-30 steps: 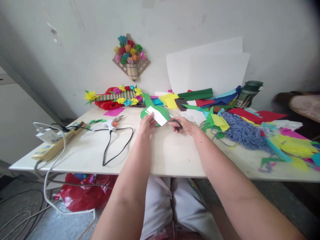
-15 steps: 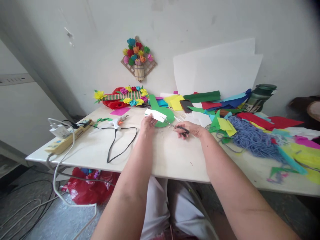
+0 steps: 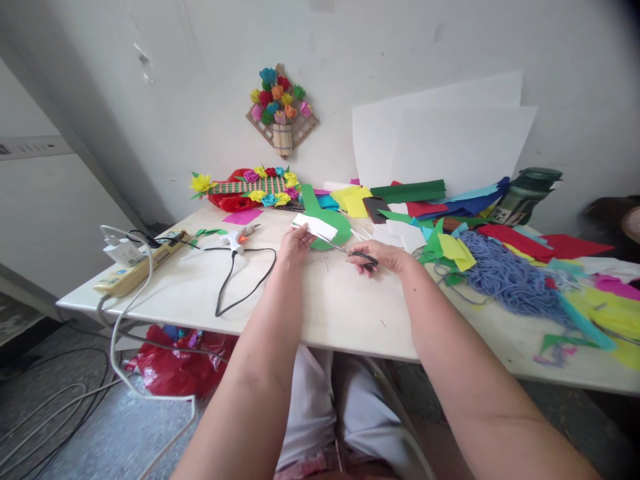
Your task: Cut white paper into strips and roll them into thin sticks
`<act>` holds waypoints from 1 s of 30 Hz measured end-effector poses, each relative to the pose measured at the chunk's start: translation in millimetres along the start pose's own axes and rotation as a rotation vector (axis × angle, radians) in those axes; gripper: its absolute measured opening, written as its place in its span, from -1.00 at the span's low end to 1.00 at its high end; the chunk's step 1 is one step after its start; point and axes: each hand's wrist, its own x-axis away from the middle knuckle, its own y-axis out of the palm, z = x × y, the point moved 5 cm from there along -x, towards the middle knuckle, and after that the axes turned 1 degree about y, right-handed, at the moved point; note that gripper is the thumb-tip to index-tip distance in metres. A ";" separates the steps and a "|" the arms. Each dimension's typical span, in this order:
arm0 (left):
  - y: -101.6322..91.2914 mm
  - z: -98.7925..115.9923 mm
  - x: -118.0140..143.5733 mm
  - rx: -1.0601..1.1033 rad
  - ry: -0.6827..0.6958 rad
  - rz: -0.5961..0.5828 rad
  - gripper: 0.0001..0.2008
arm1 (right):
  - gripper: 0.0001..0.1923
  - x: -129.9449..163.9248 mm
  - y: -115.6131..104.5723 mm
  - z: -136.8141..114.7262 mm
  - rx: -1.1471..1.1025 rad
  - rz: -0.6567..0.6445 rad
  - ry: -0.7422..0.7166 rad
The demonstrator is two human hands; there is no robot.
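My left hand [image 3: 297, 244] is closed on the left end of a folded white paper piece [image 3: 320, 227], held above the table. In my right hand [image 3: 373, 258] is a pair of scissors [image 3: 364, 256] with black handles. Its blades point left and lie along the lower edge of the white paper. Behind the paper a green cutout [image 3: 336, 223] with a long upright neck and a rounded body lies on the table. A few thin white scraps [image 3: 324, 261] rest just below the paper.
A hot glue gun [image 3: 235, 241] with a black cord lies left of my hands. Farther left stands a power strip [image 3: 130, 270] with plugs. Blue yarn [image 3: 505, 277] and coloured paper pile up on the right, near a dark green bottle [image 3: 529, 193]. A flower-trimmed woven piece [image 3: 250, 188] lies at the back.
The scissor blades have moved left and now reach farther along the paper's lower edge. The whole view has shifted slightly.
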 end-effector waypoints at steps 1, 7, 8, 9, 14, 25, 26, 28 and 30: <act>-1.0 0.3 -0.9 -0.009 0.002 -0.011 -0.82 | -0.70 -0.4 0.0 0.2 0.004 -0.001 -0.002; -1.7 -0.7 -1.9 -0.060 0.003 -0.050 -0.77 | -0.71 -2.1 0.0 1.8 -0.005 0.020 0.017; -1.3 -1.1 -1.6 -0.068 0.000 -0.050 -0.78 | -0.71 -2.0 0.1 1.7 -0.011 0.025 0.022; -1.0 -1.5 -1.3 -0.073 -0.004 -0.047 -0.79 | -0.71 -1.9 0.3 1.3 -0.014 0.025 0.026; 0.7 -1.2 0.3 -0.093 -0.006 -0.027 -0.82 | -0.70 -1.8 1.4 -1.8 -0.007 0.022 0.021; 0.8 -1.8 -0.7 -0.104 -0.015 -0.007 -0.83 | -0.60 -7.7 1.5 2.8 0.003 0.021 -0.043; 0.6 -1.9 -1.0 -0.101 -0.013 -0.006 -0.82 | -0.61 -8.1 1.5 3.0 0.002 0.024 -0.043; 0.5 -2.0 -1.6 -0.096 -0.007 -0.010 -0.81 | -0.62 -8.8 1.6 3.4 0.000 0.030 -0.039; 0.7 -2.1 -2.1 -0.093 -0.002 -0.017 -0.81 | -0.63 -9.4 1.8 3.6 0.003 0.035 -0.036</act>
